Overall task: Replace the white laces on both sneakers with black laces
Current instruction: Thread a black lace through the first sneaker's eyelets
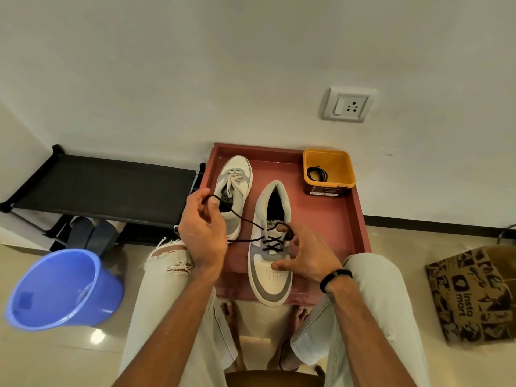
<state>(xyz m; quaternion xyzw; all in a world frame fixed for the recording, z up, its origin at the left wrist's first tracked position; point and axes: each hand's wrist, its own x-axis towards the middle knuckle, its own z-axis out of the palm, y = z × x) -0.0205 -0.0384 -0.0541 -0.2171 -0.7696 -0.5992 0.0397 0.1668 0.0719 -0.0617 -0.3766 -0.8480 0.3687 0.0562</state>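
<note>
Two grey-and-white sneakers stand on a red tray table (335,219). The far sneaker (236,191) has white laces tied in a bow. The near sneaker (272,263) points its toe toward me and has a black lace (245,219) crossed through its lower eyelets. My left hand (202,230) pinches one end of this lace and holds it up to the left. My right hand (304,254) pinches the lace at an upper eyelet, its thumb resting on the toe.
An orange tub (329,170) holding a coiled black lace (317,174) sits at the tray's far right corner. A blue bucket (61,289) stands on the floor at left, a printed paper bag (472,294) at right, a black rack (106,188) behind.
</note>
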